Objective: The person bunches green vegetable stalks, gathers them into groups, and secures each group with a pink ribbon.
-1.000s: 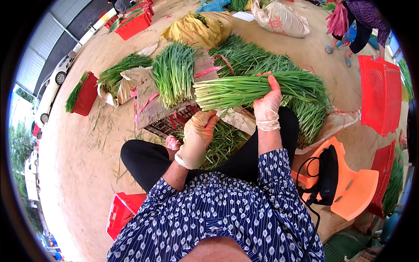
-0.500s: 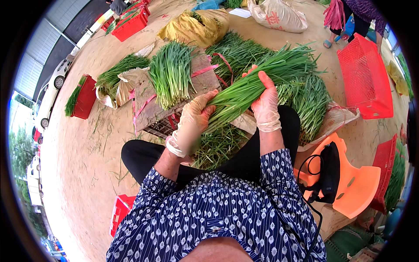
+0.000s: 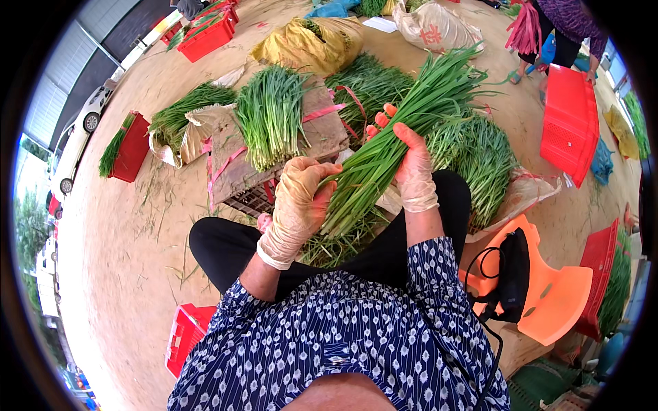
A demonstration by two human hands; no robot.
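Observation:
My right hand (image 3: 411, 164), in a thin translucent glove, is wrapped round a thick bunch of green chives (image 3: 391, 151). The bunch is held aslant over my lap, leaf tips pointing away to the right. My left hand (image 3: 301, 195), gloved too, is closed beside the bunch, thumb and forefinger pinching at blades along its left edge. Beyond it, a neat bundle of chives (image 3: 271, 116) lies on a wooden board (image 3: 226, 154) with pink ribbon (image 3: 322, 111). Loose trimmings (image 3: 329, 250) lie below my hands.
Chive heaps (image 3: 480, 164) lie at right, beside an orange chair (image 3: 552, 294) with a black bag (image 3: 513, 274). Red crates (image 3: 570, 123) stand around. A yellow sack (image 3: 308, 42) and a white sack (image 3: 439, 27) lie at the back. Another person (image 3: 569, 27) is at the far right.
The bunch has swung more upright, its tips moving left and away. My left hand has come off the bunch's body to its left edge. The far person's red crate has tilted.

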